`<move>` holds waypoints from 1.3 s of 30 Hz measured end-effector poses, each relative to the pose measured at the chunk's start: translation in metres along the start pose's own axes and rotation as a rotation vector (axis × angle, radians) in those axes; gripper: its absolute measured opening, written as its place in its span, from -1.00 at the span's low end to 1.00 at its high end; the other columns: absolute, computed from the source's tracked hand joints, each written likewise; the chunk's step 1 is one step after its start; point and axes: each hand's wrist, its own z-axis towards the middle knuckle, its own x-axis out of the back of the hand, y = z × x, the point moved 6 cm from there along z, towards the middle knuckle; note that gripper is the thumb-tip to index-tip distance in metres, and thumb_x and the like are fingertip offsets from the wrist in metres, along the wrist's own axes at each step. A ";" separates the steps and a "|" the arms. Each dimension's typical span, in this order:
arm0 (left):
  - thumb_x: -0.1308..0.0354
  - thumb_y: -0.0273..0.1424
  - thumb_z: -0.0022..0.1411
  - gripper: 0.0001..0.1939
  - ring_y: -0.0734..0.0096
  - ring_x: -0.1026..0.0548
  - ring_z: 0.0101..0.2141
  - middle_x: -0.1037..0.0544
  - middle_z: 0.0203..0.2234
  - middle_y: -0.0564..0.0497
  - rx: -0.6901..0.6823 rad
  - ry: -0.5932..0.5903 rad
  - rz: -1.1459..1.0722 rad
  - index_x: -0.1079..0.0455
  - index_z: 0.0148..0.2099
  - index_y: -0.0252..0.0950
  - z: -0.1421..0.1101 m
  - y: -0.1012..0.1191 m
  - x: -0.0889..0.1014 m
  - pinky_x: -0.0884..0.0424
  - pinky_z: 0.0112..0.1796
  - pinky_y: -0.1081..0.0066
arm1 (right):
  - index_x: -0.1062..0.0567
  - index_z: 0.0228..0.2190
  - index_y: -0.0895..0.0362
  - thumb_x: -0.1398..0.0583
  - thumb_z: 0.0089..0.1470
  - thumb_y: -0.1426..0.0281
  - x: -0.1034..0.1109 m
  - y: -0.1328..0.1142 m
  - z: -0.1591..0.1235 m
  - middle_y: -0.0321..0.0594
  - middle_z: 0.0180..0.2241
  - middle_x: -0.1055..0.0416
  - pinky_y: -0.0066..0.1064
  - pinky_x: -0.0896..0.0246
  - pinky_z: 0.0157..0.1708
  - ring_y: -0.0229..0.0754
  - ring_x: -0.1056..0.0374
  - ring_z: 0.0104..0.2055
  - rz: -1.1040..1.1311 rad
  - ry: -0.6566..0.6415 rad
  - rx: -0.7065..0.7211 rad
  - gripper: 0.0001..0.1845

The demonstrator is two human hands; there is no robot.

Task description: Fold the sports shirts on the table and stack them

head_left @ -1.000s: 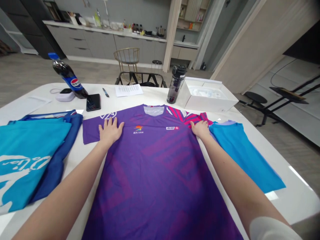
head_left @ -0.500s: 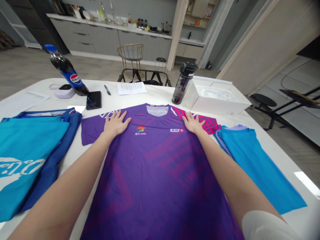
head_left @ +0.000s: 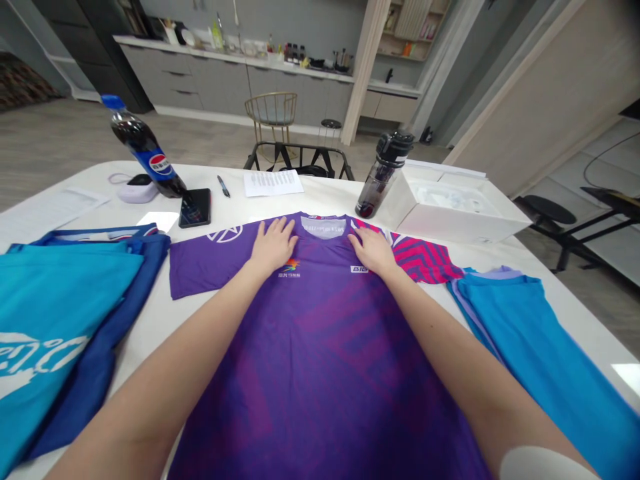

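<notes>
A purple T-shirt (head_left: 320,333) with a pink-striped sleeve lies spread face up in front of me, its neckline pointing away. My left hand (head_left: 275,245) rests flat on it, left of the collar and just above a small orange-green logo. On the other side of the collar, my right hand (head_left: 373,250) lies with fingers out, beside a white "BIG" print and partly over it. Neither hand grips the cloth. The shirt's lower end runs out of view at the bottom.
Folded blue garments (head_left: 65,293) lie at left, and blue clothing (head_left: 520,320) at right. Beyond the shirt on the white table (head_left: 225,217) are a cola bottle (head_left: 147,150), phone (head_left: 195,207), pen (head_left: 223,187), printed paper (head_left: 273,183), dark drink bottle (head_left: 383,175) and white box (head_left: 450,213).
Both hands have slid inward over the shirt toward the collar, so the shoulder and sleeve patterns show more. The camera view has shifted slightly.
</notes>
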 end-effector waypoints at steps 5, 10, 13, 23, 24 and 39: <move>0.39 0.02 0.46 -0.27 0.09 0.06 0.44 0.02 0.47 -0.02 0.075 -0.079 -0.063 0.02 0.51 -0.20 0.029 0.020 -0.027 0.13 0.38 -0.07 | 0.04 0.44 -0.14 0.32 0.26 -0.23 -0.022 -0.029 0.020 -0.26 0.50 0.27 0.49 0.42 0.29 0.29 0.36 0.49 -0.001 -0.159 -0.074 -0.13; 0.38 0.06 0.44 -0.26 0.10 0.09 0.45 0.04 0.48 0.01 0.099 -0.038 -0.093 0.02 0.51 -0.14 0.052 0.012 -0.033 0.21 0.39 -0.06 | 0.06 0.43 -0.22 0.28 0.27 -0.22 -0.026 -0.030 0.041 -0.33 0.50 0.31 0.55 0.55 0.26 0.27 0.42 0.50 0.039 -0.156 -0.093 -0.18; 0.36 0.04 0.45 -0.26 0.08 0.08 0.45 0.03 0.47 -0.04 0.070 -0.032 -0.131 0.03 0.51 -0.18 0.056 0.008 -0.032 0.19 0.38 -0.07 | 0.00 0.43 -0.17 0.21 0.27 -0.22 -0.021 -0.026 0.046 -0.29 0.49 0.21 0.51 0.57 0.28 0.24 0.35 0.50 0.147 -0.087 -0.092 -0.17; 0.37 0.08 0.43 -0.22 -0.05 0.05 0.44 0.03 0.47 -0.16 0.206 -0.039 -0.084 0.04 0.51 -0.20 -0.003 -0.044 -0.007 0.12 0.34 -0.22 | -0.05 0.42 -0.13 0.19 0.31 -0.16 0.001 0.026 -0.027 -0.24 0.49 0.17 0.47 0.41 0.31 0.25 0.31 0.49 0.147 0.018 -0.177 -0.22; 0.38 0.09 0.42 -0.21 -0.06 0.06 0.44 0.04 0.47 -0.18 0.236 -0.037 -0.071 0.04 0.51 -0.22 -0.011 -0.050 -0.005 0.12 0.33 -0.24 | -0.03 0.42 -0.12 0.20 0.30 -0.18 0.000 0.034 -0.036 -0.22 0.49 0.19 0.48 0.39 0.29 0.29 0.31 0.49 0.128 0.014 -0.223 -0.19; 0.25 -0.03 0.48 -0.33 0.11 0.02 0.44 -0.06 0.45 -0.12 -0.173 0.044 0.006 -0.08 0.48 -0.20 -0.074 0.027 0.007 0.20 0.38 -0.06 | -0.05 0.43 -0.08 0.21 0.26 -0.23 0.000 0.037 -0.073 -0.11 0.48 0.17 0.49 0.46 0.28 0.36 0.30 0.48 0.065 -0.020 -0.257 -0.12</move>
